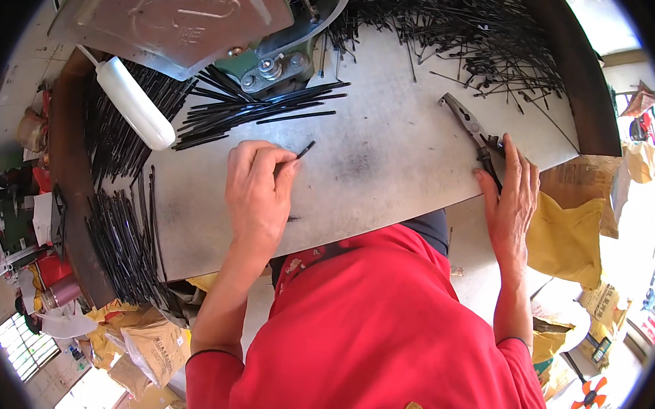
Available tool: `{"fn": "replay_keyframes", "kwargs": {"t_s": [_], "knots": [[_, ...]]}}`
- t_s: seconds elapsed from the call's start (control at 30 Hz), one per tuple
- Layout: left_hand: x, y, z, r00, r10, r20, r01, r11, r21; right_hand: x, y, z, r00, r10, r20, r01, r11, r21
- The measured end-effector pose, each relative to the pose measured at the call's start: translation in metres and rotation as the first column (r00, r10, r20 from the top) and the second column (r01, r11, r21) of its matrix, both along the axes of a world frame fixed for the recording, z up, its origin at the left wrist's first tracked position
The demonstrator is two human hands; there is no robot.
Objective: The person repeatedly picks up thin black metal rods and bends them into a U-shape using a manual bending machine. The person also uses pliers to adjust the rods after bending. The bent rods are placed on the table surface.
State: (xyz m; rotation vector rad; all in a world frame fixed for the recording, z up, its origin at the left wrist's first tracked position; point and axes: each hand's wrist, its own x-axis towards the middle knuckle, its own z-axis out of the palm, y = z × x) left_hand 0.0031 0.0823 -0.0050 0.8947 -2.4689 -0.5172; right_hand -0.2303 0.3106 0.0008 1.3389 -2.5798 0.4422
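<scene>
My left hand (257,189) is over the metal tabletop (360,161), fingertips pinched on a thin black rod (307,149). Only a short end of that rod sticks out past the fingers; the remainder is hidden by the hand. At the right edge of the tabletop, my right hand (512,197) is closed around the dark handles of a pair of pliers (466,121). The pliers' metal jaws point away to the upper left, with nothing visible between them. Beyond my left hand lies a loose pile of black rods (250,113).
A green machine with a metal cover (178,15) stands at the far left. Beside it is a white bottle-shaped piece (135,103). More black rods (119,240) are stacked along the left rim. Tangled thin black rods (465,37) heap at the back right. A raised brown rim (594,78) borders the table.
</scene>
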Motion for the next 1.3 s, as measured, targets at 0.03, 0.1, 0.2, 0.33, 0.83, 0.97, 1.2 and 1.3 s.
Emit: {"fn": "replay_keyframes", "kwargs": {"t_s": [0.03, 0.1, 0.2, 0.33, 0.83, 0.97, 1.2, 1.3], "knots": [[-0.003, 0.000, -0.003, 1.000, -0.023, 0.007, 0.023, 0.998, -0.062, -0.001, 0.003, -0.004, 1.000, 0.019, -0.014, -0.019, 1.000, -0.008], [-0.010, -0.003, -0.006, 0.997, -0.039, -0.068, 0.032, 0.995, -0.099, -0.003, -0.003, 0.001, 0.997, 0.058, -0.050, -0.062, 0.995, -0.081], [-0.007, -0.003, -0.012, 0.980, 0.066, -0.186, -0.040, 0.989, 0.143, 0.007, -0.016, 0.038, 0.573, -0.195, 0.796, 0.360, 0.932, -0.031], [-0.018, -0.003, 0.003, 0.904, 0.206, -0.374, -0.038, 0.911, 0.411, 0.032, -0.036, 0.051, 0.030, 0.148, 0.989, 0.090, 0.985, -0.150], [-0.022, -0.013, 0.027, 0.960, 0.042, -0.277, -0.016, 0.995, 0.097, 0.062, -0.083, 0.046, -0.227, 0.124, 0.966, -0.146, 0.976, -0.159], [-0.022, -0.014, 0.024, 0.967, 0.014, -0.255, 0.001, 0.998, 0.059, 0.063, -0.085, 0.044, -0.306, 0.123, 0.944, -0.132, 0.976, -0.171], [-0.022, -0.015, 0.024, 0.976, 0.016, -0.215, -0.008, 0.999, 0.038, 0.062, -0.087, 0.042, -0.410, 0.113, 0.905, -0.092, 0.982, -0.164], [-0.022, -0.015, 0.024, 0.975, 0.015, -0.221, -0.006, 0.999, 0.038, 0.062, -0.087, 0.041, -0.463, 0.121, 0.878, -0.057, 0.985, -0.166]]}}
